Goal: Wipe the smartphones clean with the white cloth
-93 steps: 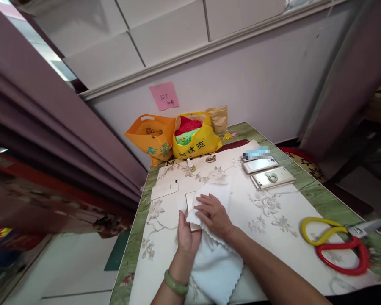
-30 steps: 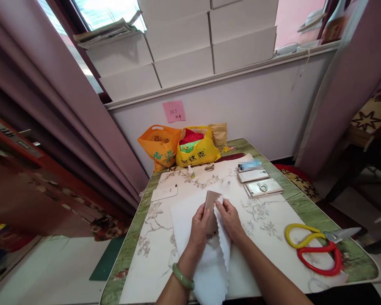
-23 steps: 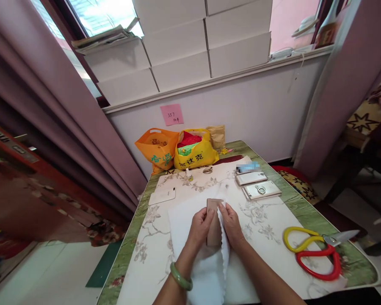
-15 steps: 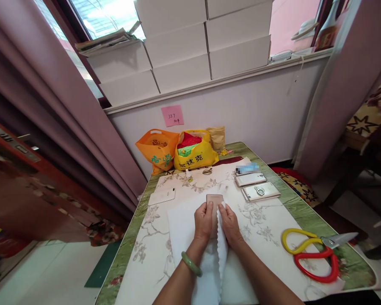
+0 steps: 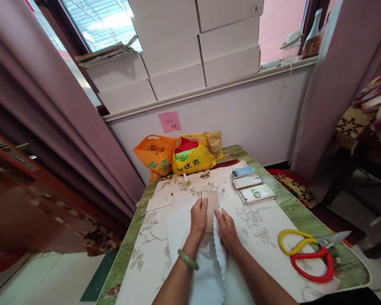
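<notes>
My left hand (image 5: 199, 215), below a green bangle, is closed round the left side of a pinkish-beige phone (image 5: 211, 202), its thumb lying on the phone's flat face. The phone is tilted up over a white cloth (image 5: 181, 228) spread on the table. Just right of the phone, my right hand (image 5: 227, 228) is closed in a pinch on the cloth's scalloped edge, which is lifted and runs down towards me. The fingers beneath the phone and behind the cloth are hidden.
Yellow-and-red-handled scissors (image 5: 307, 250) lie at the right, blades open. Phones, including one with a ring (image 5: 258, 193), lie at the back right. A white phone-shaped item (image 5: 160, 201) is at the left. Orange (image 5: 155, 154) and yellow (image 5: 193, 159) bags stand at the back.
My right hand has come away from the phone, drawing the cloth's edge slightly to the right. More of the phone's face now shows. The view has shifted a little.
</notes>
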Tool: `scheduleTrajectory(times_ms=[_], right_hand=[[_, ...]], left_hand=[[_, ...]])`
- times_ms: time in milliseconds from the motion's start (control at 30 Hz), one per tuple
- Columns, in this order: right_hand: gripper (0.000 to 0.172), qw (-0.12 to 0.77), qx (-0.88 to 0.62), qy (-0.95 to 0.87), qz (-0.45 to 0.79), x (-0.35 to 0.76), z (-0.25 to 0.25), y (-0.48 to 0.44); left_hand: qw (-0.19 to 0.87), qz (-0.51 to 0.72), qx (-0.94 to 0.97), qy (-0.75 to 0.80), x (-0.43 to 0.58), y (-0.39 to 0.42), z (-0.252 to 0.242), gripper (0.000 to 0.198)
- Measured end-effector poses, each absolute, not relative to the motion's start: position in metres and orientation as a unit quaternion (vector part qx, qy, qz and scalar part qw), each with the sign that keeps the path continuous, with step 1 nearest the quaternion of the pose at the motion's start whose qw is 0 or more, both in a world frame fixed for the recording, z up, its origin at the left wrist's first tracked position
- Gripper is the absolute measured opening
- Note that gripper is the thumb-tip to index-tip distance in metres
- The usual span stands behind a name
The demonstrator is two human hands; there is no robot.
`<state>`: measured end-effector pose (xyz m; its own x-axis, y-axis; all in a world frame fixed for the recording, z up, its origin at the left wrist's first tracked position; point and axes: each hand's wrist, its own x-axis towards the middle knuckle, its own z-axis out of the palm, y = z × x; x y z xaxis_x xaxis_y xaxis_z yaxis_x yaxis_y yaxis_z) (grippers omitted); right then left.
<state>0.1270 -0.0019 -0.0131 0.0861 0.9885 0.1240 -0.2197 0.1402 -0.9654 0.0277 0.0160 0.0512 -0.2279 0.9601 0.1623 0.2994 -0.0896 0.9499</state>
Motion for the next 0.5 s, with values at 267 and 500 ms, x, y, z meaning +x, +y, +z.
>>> scheduleTrajectory(times_ms=[267, 500], right_hand=[[0.045, 0.644, -0.427, -0.35, 0.53, 0.129, -0.02, 0.005], [0.039, 0.623, -0.441, -0.396, 0.511, 0.129, -0.022, 0.007]], left_hand=[[0.347, 0.387, 0.648, 0.556, 0.022, -0.017, 0.047, 0.037], [0.331, 0.49, 0.58, 0.56, 0.03, -0.013, 0.043, 0.039]])
